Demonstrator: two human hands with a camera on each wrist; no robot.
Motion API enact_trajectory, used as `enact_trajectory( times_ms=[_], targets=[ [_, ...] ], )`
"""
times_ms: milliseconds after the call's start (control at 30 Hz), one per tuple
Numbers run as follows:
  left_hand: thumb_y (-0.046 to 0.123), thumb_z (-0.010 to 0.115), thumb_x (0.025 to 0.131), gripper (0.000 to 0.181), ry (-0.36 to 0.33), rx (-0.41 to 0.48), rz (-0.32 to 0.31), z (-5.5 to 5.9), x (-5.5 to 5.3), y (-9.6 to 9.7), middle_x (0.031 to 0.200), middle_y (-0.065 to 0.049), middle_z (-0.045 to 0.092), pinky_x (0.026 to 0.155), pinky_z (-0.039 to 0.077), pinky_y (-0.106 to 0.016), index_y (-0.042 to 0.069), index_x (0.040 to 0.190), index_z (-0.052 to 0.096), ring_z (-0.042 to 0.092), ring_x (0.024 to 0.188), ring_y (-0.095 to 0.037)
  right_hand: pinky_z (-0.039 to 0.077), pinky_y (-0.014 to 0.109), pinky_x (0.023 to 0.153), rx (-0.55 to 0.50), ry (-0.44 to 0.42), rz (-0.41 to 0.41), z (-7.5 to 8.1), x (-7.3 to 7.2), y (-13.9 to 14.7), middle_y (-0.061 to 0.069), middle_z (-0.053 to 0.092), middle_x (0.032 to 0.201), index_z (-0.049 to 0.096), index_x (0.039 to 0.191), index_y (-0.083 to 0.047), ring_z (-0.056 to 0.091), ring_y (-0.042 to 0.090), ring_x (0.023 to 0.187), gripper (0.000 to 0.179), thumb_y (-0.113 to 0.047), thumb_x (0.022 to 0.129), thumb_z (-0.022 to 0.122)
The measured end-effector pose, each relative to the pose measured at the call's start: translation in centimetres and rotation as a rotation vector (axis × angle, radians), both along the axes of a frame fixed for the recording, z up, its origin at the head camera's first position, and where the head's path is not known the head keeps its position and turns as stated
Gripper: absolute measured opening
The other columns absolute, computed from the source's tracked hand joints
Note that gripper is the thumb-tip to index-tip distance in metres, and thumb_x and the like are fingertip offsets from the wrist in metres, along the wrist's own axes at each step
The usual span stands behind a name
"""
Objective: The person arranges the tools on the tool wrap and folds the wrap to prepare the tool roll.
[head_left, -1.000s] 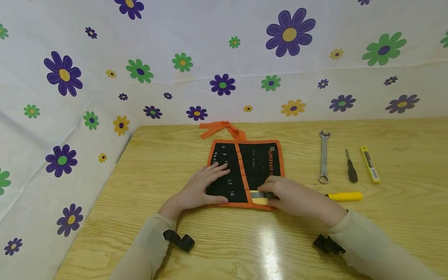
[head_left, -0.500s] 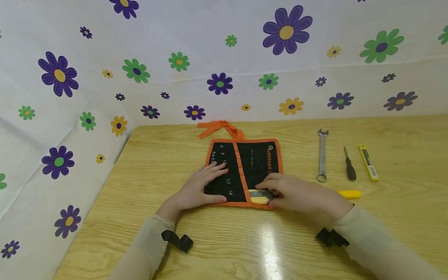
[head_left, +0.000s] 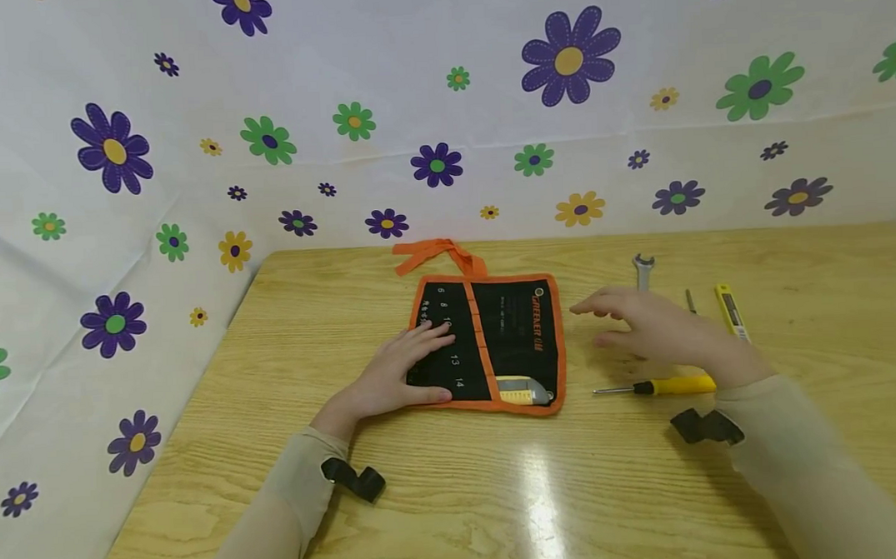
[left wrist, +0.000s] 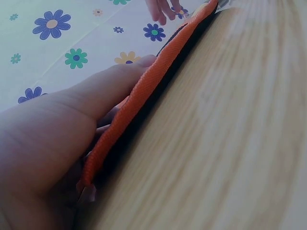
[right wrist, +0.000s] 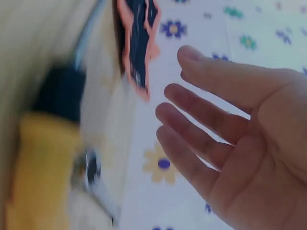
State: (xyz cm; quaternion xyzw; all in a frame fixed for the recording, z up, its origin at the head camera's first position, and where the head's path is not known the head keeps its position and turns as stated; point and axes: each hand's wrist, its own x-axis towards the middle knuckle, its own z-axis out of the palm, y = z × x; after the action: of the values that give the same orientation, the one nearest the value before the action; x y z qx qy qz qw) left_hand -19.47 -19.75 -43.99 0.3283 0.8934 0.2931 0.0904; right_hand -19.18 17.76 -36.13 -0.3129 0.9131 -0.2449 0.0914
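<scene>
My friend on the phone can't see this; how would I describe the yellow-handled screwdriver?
On the wooden table, find the black pouch with orange edging. To its right, nearer the viewer than the right hand, lies the screwdriver, shaft toward the pouch. Unlike the wrench and narrow yellow box, it lies crosswise, with a black collar.

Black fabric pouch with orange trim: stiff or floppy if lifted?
The pouch probably flops: its orange edge looks wavy. It may sag at its near side, where a yellow-and-grey tool sits; partly uncovered, that might slide out.
</scene>
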Motion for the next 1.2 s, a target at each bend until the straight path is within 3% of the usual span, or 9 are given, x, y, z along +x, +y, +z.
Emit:
enact_trajectory(
  times_ms=[100,333,567,700,900,1033,1200],
  targets=[
    [0.048,0.071,0.082,0.078,-0.003,0.001,0.003,0.0,0.0,0.0,0.155,0.005,0.026,0.113,0.007,-0.052,0.022,0.148,0.038,0.010,0.145,-0.018,0.048,0.051,0.085,0.013,0.023,-0.023,0.2,-0.5,1.4,0.018,0.060,0.120,0.060,0.124,0.001,0.057,0.035,0.105,0.037,-0.010,0.089,0.067],
    [0.047,0.071,0.083,0.078,-0.008,0.006,0.000,0.1,0.0,0.1,0.155,0.005,0.025,0.113,0.007,-0.052,0.021,0.148,0.037,0.010,0.145,-0.018,0.050,0.048,0.083,0.026,-0.078,-0.058,0.5,-0.8,3.4,0.011,0.064,0.111,0.062,0.119,0.001,0.059,0.030,0.100,0.036,-0.014,0.087,0.071],
    [0.047,0.071,0.083,0.078,-0.013,0.007,-0.001,0.1,0.0,0.1,0.155,0.004,0.026,0.113,0.007,-0.052,0.021,0.148,0.037,0.010,0.145,-0.018,0.051,0.050,0.081,0.033,-0.043,-0.055,-0.3,-1.3,4.3,0.013,0.062,0.109,0.067,0.113,-0.001,0.058,0.032,0.099,0.030,-0.001,0.083,0.071],
    [0.047,0.071,0.082,0.078,-0.015,0.009,0.001,0.1,0.0,0.1,0.155,0.003,0.026,0.113,0.007,-0.052,0.021,0.148,0.038,0.010,0.145,-0.019,0.051,0.049,0.081,0.026,-0.062,-0.015,-0.8,-1.6,4.7,0.004,0.064,0.103,0.073,0.101,-0.009,0.060,0.027,0.096,0.025,0.007,0.081,0.068],
    [0.048,0.071,0.083,0.079,-0.004,0.013,0.000,0.1,0.0,0.1,0.155,0.003,0.026,0.113,0.007,-0.053,0.020,0.148,0.038,0.011,0.145,-0.020,0.051,0.047,0.084,0.038,-0.079,0.090,-1.3,-2.1,4.9,-0.006,0.063,0.094,0.074,0.090,-0.017,0.060,0.020,0.091,0.033,0.013,0.077,0.068],
    [0.048,0.071,0.082,0.078,-0.007,0.014,-0.001,0.2,0.0,0.1,0.155,0.003,0.026,0.113,0.007,-0.052,0.020,0.148,0.038,0.011,0.145,-0.021,0.051,0.043,0.082,0.048,-0.014,0.152,-1.8,-2.3,4.9,-0.009,0.063,0.091,0.073,0.086,-0.018,0.059,0.017,0.087,0.034,0.014,0.073,0.071],
    [0.047,0.071,0.082,0.078,-0.010,0.017,-0.001,0.2,0.0,0.2,0.155,0.002,0.027,0.113,0.007,-0.052,0.019,0.148,0.038,0.011,0.145,-0.021,0.046,0.040,0.077,0.064,0.083,0.166,-2.3,-2.3,4.6,-0.009,0.062,0.089,0.070,0.081,-0.019,0.054,0.016,0.082,0.039,0.015,0.063,0.076]
  ],
)
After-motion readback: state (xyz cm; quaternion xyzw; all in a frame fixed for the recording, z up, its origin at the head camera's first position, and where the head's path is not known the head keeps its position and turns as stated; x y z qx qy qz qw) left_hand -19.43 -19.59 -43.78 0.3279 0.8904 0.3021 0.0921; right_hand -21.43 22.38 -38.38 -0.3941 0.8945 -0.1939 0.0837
